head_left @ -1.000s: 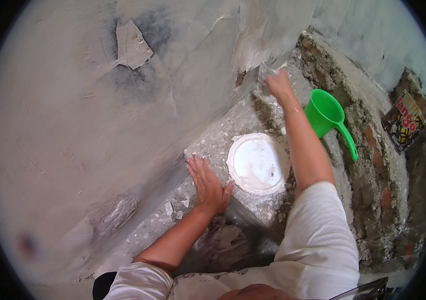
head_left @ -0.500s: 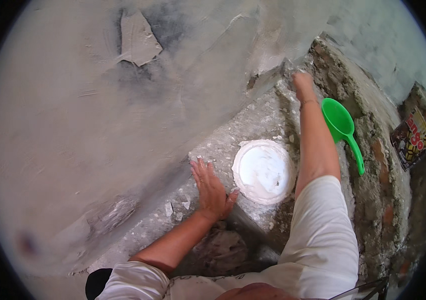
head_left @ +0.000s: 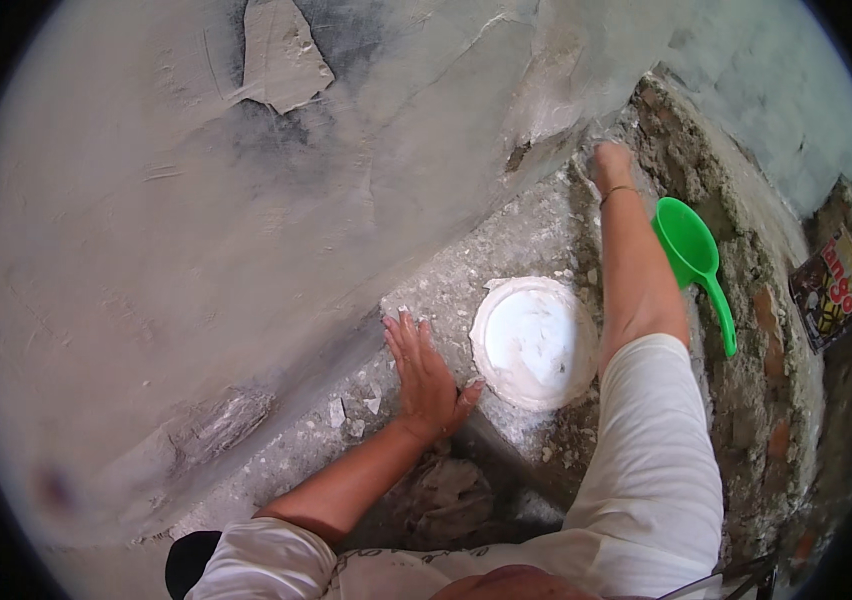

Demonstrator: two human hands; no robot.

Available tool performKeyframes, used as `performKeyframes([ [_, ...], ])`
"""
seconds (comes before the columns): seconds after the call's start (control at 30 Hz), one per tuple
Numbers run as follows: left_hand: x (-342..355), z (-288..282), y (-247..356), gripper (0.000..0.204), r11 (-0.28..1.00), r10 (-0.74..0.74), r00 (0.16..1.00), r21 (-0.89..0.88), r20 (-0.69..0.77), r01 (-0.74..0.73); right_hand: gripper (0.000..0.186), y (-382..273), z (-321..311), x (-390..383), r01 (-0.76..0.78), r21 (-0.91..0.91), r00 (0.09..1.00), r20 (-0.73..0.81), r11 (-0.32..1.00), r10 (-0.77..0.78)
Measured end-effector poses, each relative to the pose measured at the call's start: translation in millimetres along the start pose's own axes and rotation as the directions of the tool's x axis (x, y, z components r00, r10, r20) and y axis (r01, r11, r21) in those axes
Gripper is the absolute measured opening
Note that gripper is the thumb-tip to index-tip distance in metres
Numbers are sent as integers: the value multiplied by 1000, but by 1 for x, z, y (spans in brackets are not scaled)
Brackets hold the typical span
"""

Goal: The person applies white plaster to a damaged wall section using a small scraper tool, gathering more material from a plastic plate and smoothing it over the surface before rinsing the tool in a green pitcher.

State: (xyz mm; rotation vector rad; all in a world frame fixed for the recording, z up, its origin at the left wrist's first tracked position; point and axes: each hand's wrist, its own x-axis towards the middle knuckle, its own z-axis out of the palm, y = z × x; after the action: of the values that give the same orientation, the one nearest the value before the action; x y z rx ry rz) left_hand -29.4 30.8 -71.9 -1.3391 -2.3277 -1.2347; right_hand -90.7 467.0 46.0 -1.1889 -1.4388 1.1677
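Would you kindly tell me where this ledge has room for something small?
The freest patch of ledge lies between the wall, white dish and left hand. It is crowded around the right forearm and green dipper.

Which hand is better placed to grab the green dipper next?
Probably your right hand: it is clearly nearer the green dipper, while your left hand lies open, left of the white disc.

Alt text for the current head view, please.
A person's right hand reaches to the far end of a rough ledge; the left hand lies spread near a round white dish. A green dipper sits beside the right forearm.
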Motion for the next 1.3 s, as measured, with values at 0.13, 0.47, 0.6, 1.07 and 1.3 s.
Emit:
performKeyframes([
  [0.13,-3,-1,0,94,1000,3,999,-6,-32,-3,20,1,-8,-57,61,-20,961,273,998,-53],
  [0.47,-4,-15,1,90,998,-11,998,55,56,8,12,-37,-40,-168,33,-16,963,268,999,-28],
  [0.6,3,-10,18,90,999,-30,996,36,80,27,12,-14,-8,-123,517,-296,852,269,803,-450],
  [1.07,0,-13,11,87,995,-35,997,98,67,28,15,-37,10,-236,461,-304,880,274,834,-387],
  [1.3,0,-21,14,85,995,-55,994,93,90,47,23,-51,-75,-224,352,16,643,722,936,-255],
])
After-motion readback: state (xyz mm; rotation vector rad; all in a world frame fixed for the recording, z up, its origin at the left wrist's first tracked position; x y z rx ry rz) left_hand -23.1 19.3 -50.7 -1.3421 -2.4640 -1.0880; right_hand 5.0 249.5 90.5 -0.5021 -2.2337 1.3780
